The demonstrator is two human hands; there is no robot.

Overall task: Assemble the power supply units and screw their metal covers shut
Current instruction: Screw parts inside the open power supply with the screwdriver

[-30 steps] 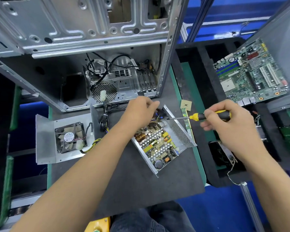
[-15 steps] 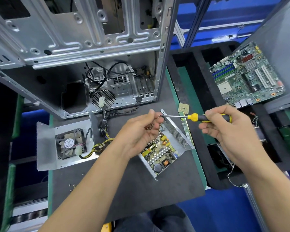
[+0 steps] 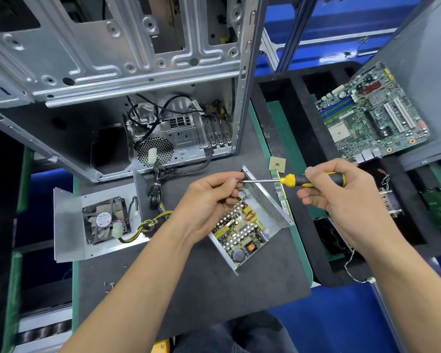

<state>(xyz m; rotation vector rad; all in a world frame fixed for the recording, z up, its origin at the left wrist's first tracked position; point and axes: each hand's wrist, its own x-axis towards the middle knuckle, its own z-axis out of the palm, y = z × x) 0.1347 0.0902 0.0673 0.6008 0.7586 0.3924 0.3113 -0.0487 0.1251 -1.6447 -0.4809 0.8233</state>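
Head view shows the open silver metal power supply tray point(image 3: 270, 212) on the dark grey mat point(image 3: 189, 289), its green circuit board point(image 3: 242, 230) exposed inside. Right hand point(image 3: 341, 197) grips the yellow-and-black screwdriver point(image 3: 303, 180); left hand point(image 3: 209, 202) pinches its tip. Leftward, the detached silver cover point(image 3: 69, 225) carries a black fan point(image 3: 106, 222).

- left hand point(image 3: 209, 205): bare, no glove, ring or watch; forearm bare up to the lower frame edge, no sleeve in view
- right hand point(image 3: 341, 197): bare, no glove or ring; wrist and forearm likewise uncovered
- lap point(image 3: 239, 335): dark grey-blue trousers, creased fabric, seen at the bottom edge between the forearms
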